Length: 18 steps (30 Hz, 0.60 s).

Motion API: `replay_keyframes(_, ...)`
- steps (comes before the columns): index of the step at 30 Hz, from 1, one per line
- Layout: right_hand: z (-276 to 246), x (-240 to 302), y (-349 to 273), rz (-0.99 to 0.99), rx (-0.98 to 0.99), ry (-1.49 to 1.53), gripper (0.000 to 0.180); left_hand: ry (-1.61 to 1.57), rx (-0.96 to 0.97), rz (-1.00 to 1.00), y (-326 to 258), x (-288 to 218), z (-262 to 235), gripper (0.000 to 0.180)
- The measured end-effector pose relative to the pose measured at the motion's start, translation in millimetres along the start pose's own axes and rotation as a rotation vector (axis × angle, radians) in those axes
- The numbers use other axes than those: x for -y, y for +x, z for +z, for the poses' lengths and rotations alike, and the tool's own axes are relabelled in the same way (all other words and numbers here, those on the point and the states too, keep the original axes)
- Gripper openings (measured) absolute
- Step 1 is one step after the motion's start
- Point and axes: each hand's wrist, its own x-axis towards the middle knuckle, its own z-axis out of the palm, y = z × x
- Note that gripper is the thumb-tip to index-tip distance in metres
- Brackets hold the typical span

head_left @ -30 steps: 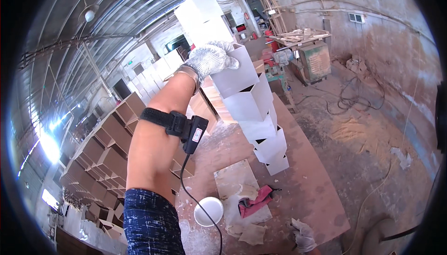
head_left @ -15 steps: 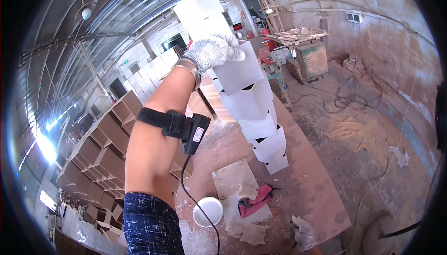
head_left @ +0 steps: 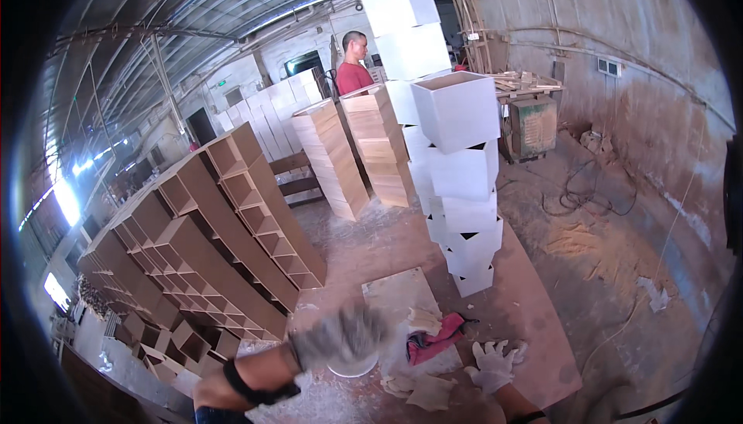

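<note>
My left hand [head_left: 340, 339], in a grey work glove, is smeared by motion above a white bowl [head_left: 352, 367], covering most of it. Its fingers cannot be made out. My right hand [head_left: 494, 365], in a pale glove, has its fingers spread and holds nothing. Left of it lie a pink cloth [head_left: 437, 340] and a crumpled pale cloth piece [head_left: 422, 391], by a flat light board [head_left: 395, 288]. Beyond the hands, a tall, uneven stack of white boxes [head_left: 457, 114] stands with the top box's mouth facing up; neither hand touches it.
Another white box stack [head_left: 402, 6] rises just behind. Two wood-coloured stacks [head_left: 333, 161] and rows of brown open-fronted boxes [head_left: 255, 207] stand to the left. A person in a red shirt [head_left: 354, 77] is farther back. A cable [head_left: 580, 192] and sawdust [head_left: 573, 240] lie at right.
My left hand has come down from the top of the white stack to above the bowl. My right hand has risen slightly, fingers now spread. The view has shifted, bringing a person into sight.
</note>
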Motion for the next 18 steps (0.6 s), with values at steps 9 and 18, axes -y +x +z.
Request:
replay_keyframes(9,-10,58,-32,-0.034,-0.397,-0.085,0.05,-1.506,0.449,-0.495,-213,-103,-47,0.031)
replay_keyframes(18,150,129,-53,-0.089,-0.018,-0.071,0.076,-1.285,0.719,-0.725,-349,-101,-62,0.035)
